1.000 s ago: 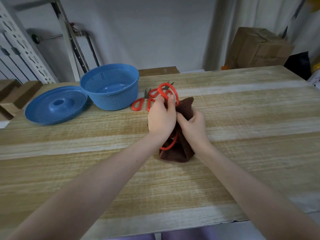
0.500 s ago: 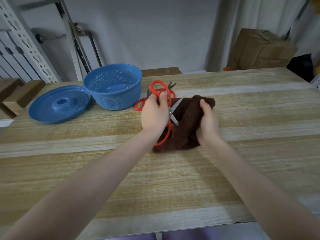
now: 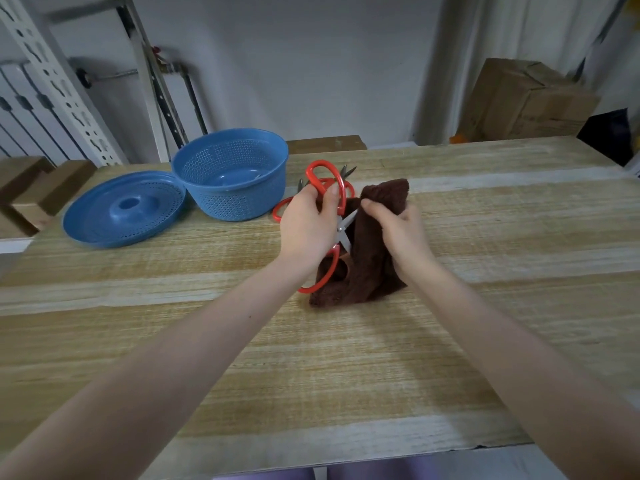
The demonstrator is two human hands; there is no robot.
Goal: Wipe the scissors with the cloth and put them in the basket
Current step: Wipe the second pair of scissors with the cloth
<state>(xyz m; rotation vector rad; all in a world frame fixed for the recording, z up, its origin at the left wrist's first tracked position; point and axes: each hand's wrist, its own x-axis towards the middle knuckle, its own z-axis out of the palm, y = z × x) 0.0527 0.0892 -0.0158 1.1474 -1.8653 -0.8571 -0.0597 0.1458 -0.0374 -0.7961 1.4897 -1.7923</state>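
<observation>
A: At the middle of the pale wooden table point(image 3: 346, 358), what is in hand?

B: The left hand point(image 3: 311, 230) grips a pair of red-handled steel scissors point(image 3: 341, 229), fingers curled round the upper loop, the lower loop hanging below the palm. The blades cross just beside the hand and run into a dark brown terry cloth point(image 3: 374, 261). The right hand point(image 3: 401, 233) pinches that cloth around the blade, thumb on top, and the cloth's lower end trails on the table.

A: Stage of the task?

B: I judge it mid-wipe. The blade is inside the fold and the pair is held above the table, well short of the round blue perforated plastic basket point(image 3: 242, 206) to the left. I see no scissors in the basket, though a small dark mark on its floor is too unclear to name. Left to do, I'd say: finish the wipe, carry this pair over, drop it in.

A: Counts?

B: Two hands, both busy. One cloth. One basket. One blue perforated lid-like dish point(image 3: 124, 207), touching the basket on its left. One brown cardboard box point(image 3: 519, 98) behind the table on the right.

A: Scissors?

B: One pair in hand. More red-handled scissors point(image 3: 276, 213) lie on the table behind the left hand, between it and the basket. Grey tips poke out in two spots, so probably two pairs, but the hand hides too much to be sure.
</observation>
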